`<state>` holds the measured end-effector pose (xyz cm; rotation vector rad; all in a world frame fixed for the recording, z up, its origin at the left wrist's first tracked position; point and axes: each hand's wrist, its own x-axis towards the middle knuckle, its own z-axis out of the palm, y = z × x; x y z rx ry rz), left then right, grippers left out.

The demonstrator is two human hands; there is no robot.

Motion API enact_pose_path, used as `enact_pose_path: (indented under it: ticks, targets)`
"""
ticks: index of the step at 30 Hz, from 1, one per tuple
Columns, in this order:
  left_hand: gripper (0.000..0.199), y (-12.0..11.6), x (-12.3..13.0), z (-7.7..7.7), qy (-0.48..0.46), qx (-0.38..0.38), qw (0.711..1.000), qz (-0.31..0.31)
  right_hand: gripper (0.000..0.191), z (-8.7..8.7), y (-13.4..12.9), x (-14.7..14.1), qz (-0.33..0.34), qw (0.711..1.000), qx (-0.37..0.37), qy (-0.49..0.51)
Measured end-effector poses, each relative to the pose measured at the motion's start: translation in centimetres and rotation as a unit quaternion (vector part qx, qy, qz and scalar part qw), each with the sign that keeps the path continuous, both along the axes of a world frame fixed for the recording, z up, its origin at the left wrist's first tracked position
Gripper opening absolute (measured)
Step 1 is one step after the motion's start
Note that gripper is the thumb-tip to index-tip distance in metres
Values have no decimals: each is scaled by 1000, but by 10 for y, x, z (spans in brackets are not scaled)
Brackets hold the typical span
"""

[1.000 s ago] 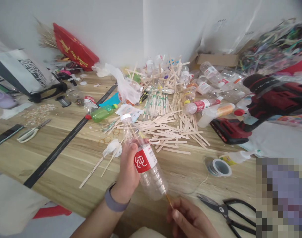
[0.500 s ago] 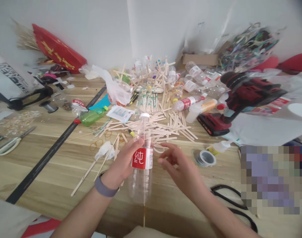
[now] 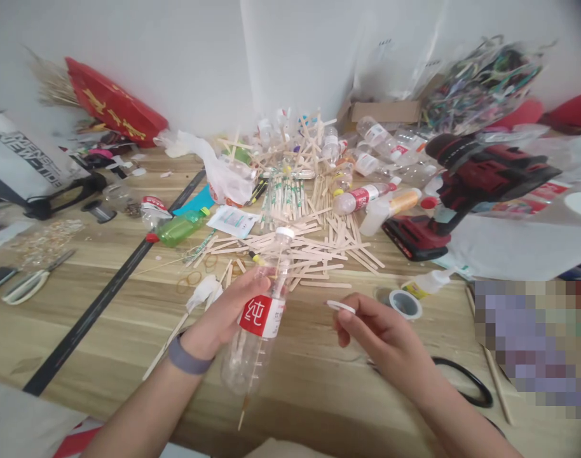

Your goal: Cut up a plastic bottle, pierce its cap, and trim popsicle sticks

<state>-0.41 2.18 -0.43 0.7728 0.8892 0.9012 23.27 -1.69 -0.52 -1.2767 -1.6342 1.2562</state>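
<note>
My left hand [image 3: 240, 299] is wrapped round a clear plastic bottle [image 3: 245, 366] with a white cap and a red and white label. The bottle leans, its cap up and away from me. From its base pokes a thin wooden stick [image 3: 243, 416]. My right hand [image 3: 367, 324] is apart from the bottle, to its right, and pinches a thin white ring [image 3: 341, 307] between thumb and fingers. Beyond the bottle lie many loose flat wooden sticks [image 3: 319, 267].
A red cordless drill [image 3: 481, 191] stands at right, near a roll of tape [image 3: 405, 305] and a glue bottle [image 3: 426, 284]. Black-handled scissors [image 3: 466, 381] lie by my right forearm. At left are a green bottle [image 3: 180, 229] and white scissors [image 3: 33, 283]. Plastic bottles [image 3: 376, 137] crowd the back.
My right hand has picked up the white ring from among the sticks and moved right, away from the bottle. The bottle has tilted, its base swinging left.
</note>
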Motion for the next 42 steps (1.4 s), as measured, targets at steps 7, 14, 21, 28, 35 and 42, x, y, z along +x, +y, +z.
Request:
enact_pose_path:
  ticks: [7, 14, 21, 28, 35, 42]
  targets:
    - [34, 1, -21, -10, 17, -10, 999, 28, 52, -8, -15, 42, -60, 997, 21, -52]
    - [38, -6, -29, -7, 12, -12, 1000, -5, 50, -25, -34, 100, -89, 992, 7, -93]
    - [34, -13, -22, -7, 21, -36, 999, -22, 50, -26, -47, 98, 7, 992, -19, -125]
    - [36, -19, -9, 0, -6, -53, 998, -39, 51, 1, -37, 41, 45, 992, 56, -108]
    - [43, -24, -9, -1, 16, -83, 995, -48, 33, 9, -25, 26, 61, 983, 140, -105]
    - [40, -25, -13, 1, 44, -61, 997, -10, 34, 6, -33, 47, 46, 986, 107, -122]
